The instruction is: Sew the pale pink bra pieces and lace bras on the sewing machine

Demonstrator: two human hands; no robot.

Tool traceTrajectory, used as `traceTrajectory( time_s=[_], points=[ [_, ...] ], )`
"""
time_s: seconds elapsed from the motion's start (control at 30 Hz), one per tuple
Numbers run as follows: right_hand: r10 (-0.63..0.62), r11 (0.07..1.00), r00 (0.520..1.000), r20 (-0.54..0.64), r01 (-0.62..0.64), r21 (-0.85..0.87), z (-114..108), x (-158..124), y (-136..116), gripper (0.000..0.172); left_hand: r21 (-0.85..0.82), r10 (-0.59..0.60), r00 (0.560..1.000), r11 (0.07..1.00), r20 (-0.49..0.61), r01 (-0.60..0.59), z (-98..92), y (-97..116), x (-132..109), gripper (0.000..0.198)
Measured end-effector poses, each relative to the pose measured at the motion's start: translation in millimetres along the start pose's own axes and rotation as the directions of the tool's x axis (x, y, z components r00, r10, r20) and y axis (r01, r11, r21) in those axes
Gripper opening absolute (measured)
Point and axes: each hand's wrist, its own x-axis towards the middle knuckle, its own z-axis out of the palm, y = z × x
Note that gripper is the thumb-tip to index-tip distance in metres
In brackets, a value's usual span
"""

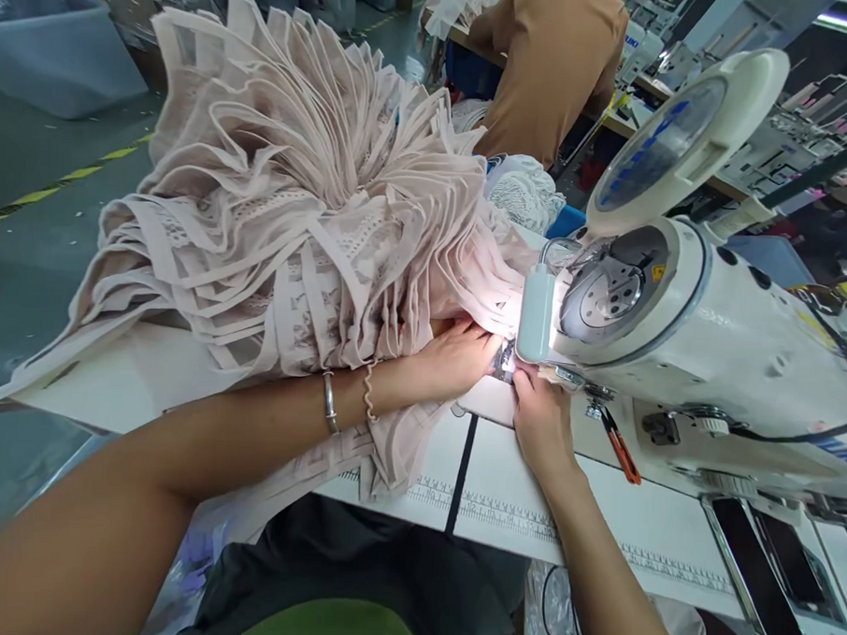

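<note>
A large heap of beige mesh and lace garment pieces (295, 200) lies bunched on the left of the sewing table. My left hand (460, 359) reaches along its front edge, fingers closed on the fabric beside the lit presser foot (506, 361). On the other side of the foot, my right hand (542, 412) has its fingers drawn together at a bit of the same fabric, partly hidden under the head of the white sewing machine (676, 310). Both hands are close together, with the needle area between them.
Orange thread snips (621, 448) lie by the machine base. Two phones, one a dark phone (753, 571), rest at the right. A ruler strip (499, 513) runs along the table's front edge. A person in brown (557, 66) works beyond. A grey bin (63, 54) stands far left.
</note>
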Motion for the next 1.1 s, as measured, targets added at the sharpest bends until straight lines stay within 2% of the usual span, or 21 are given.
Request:
traceTrajectory(
  time_s=[0.13, 0.23, 0.33, 0.43, 0.57, 0.7, 0.83, 1.1],
  points=[
    [0.004, 0.999, 1.000, -0.023, -0.005, -0.038, 3.7, -5.0, 0.6, 0.047, -0.111, -0.044, 0.993, 0.992, 0.112, 0.057, 2.5, -4.5, 1.6, 0.034],
    [0.053, 0.994, 0.998, -0.035, -0.056, -0.097, 5.6, -7.4, 0.5, 0.048, -0.110, -0.009, 0.994, 0.994, 0.106, 0.021, 1.3, -5.5, -0.3, 0.033],
    [0.046, 0.993, 0.999, -0.023, -0.048, -0.108, 4.8, -8.1, 0.5, 0.050, -0.109, 0.023, 0.997, 0.994, 0.075, -0.015, 0.0, -5.1, -1.5, 0.031],
    [0.076, 0.993, 0.997, 0.024, -0.074, -0.088, 2.7, -8.7, 0.8, 0.054, -0.080, 0.041, 0.998, 0.996, 0.053, -0.037, -2.0, -3.0, -2.3, 0.028],
    [0.133, 0.989, 0.985, 0.113, -0.124, -0.080, -0.1, -8.7, -0.4, 0.057, -0.025, 0.002, 1.000, 1.000, 0.027, -0.001, -5.7, 0.5, -3.5, 0.023],
    [0.136, 0.989, 0.970, 0.202, -0.123, -0.077, -3.3, -6.3, -3.5, 0.060, -0.011, 0.008, 1.000, 1.000, 0.027, -0.008, -7.3, 2.0, -4.5, 0.026],
    [0.154, 0.985, 0.946, 0.285, -0.126, -0.114, -5.3, -4.1, -6.7, 0.064, -0.043, -0.055, 0.998, 0.998, 0.021, 0.055, -7.2, 3.6, -4.4, 0.023],
    [0.168, 0.982, 0.932, 0.322, -0.128, -0.141, -10.6, -1.9, -11.7, 0.069, -0.104, -0.120, 0.989, 0.986, 0.086, 0.128, -17.3, 9.0, -2.4, 0.025]
  ],
)
